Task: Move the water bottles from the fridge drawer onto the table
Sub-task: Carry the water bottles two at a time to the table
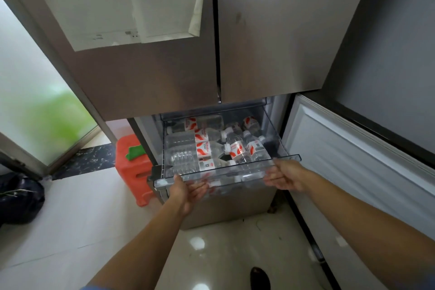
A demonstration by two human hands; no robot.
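A clear plastic fridge drawer [286, 157] is pulled out below the closed upper fridge doors. Several water bottles [207, 148] with red and white labels lie piled in it on their sides. My left hand [188, 189] grips the drawer's front edge on the left, palm up with fingers curled under the rim. My right hand [283, 176] holds the front edge on the right, fingers under it. No table is in view.
The lower right fridge door [353, 153] stands open at my right. An orange plastic stool [133, 165] with a green cloth sits left of the fridge. A dark bag [21, 198] lies on the floor at far left, by a glass door.
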